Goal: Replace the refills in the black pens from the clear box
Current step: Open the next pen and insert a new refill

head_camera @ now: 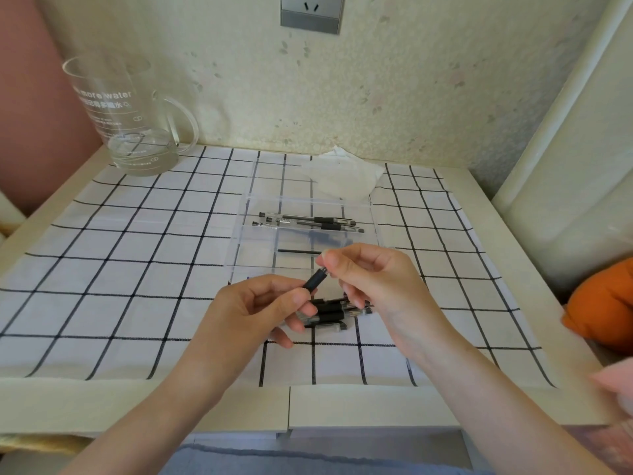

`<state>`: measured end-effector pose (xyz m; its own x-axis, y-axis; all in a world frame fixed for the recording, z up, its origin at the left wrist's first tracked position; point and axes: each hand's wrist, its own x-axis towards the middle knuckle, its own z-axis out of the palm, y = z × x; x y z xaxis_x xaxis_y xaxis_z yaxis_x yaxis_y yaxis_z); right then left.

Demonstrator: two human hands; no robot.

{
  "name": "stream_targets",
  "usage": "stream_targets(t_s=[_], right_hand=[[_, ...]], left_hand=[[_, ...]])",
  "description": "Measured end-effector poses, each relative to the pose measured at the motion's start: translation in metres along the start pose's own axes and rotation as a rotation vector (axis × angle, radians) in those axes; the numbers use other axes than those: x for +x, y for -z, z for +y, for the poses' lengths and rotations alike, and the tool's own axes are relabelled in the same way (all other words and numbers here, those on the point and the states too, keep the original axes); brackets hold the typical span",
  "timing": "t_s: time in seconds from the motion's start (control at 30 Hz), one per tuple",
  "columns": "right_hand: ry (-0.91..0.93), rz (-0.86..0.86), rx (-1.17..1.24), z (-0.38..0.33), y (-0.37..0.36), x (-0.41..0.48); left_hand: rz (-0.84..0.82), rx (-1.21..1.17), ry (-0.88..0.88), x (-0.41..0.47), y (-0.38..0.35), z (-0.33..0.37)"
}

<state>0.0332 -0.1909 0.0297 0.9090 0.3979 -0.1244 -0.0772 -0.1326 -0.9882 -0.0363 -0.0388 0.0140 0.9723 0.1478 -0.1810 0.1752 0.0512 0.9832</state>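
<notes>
My left hand (255, 311) grips the barrel of a black pen (314, 282) that points up and to the right. My right hand (368, 274) pinches the tip end of that same pen between thumb and forefinger. Beneath the hands lie several more black pens (337, 311) in a heap on the cloth. Behind them stands the clear box (260, 234), holding two black pens (308, 222) at its back and a thin dark refill (298, 250) nearer the front.
A checked cloth (137, 269) covers the white table. A glass jug (126, 118) with a little water stands at the back left. A crumpled tissue (346, 176) lies behind the box. An orange cushion (603, 303) sits at the right edge.
</notes>
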Motion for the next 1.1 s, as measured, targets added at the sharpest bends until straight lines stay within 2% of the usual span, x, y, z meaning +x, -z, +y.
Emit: stream_targets(t_s=[0.07, 0.17, 0.27, 0.37, 0.67, 0.87, 0.93, 1.03, 1.1], right_hand=[[0.104, 0.002, -0.205, 0.0, 0.003, 0.001], [0.212, -0.094, -0.721, 0.005, 0.012, 0.0], [0.229, -0.278, -0.986, 0.01, 0.016, -0.003], [0.258, -0.347, -1.154, 0.013, 0.015, -0.005], [0.299, -0.389, -1.153, 0.016, 0.01, -0.004], [0.482, -0.399, -1.216, 0.022, 0.012, -0.002], [0.455, -0.364, -1.111, 0.014, 0.014, -0.004], [0.272, -0.271, -0.789, -0.001, 0.024, -0.007], [0.244, -0.229, -0.611, -0.004, 0.033, -0.006]], left_hand=[[0.05, -0.011, 0.004, 0.002, 0.002, -0.001], [0.151, -0.046, -0.006, 0.006, 0.008, -0.002], [0.183, -0.02, -0.045, 0.007, 0.01, -0.001], [0.16, 0.008, -0.059, 0.006, 0.008, -0.002], [0.124, 0.046, -0.049, 0.006, 0.006, -0.005], [0.124, 0.043, -0.057, 0.006, 0.006, -0.005], [0.125, 0.033, -0.056, 0.006, 0.007, -0.005], [0.129, 0.032, -0.058, 0.005, 0.008, -0.006], [0.126, 0.029, -0.056, 0.005, 0.009, -0.006]])
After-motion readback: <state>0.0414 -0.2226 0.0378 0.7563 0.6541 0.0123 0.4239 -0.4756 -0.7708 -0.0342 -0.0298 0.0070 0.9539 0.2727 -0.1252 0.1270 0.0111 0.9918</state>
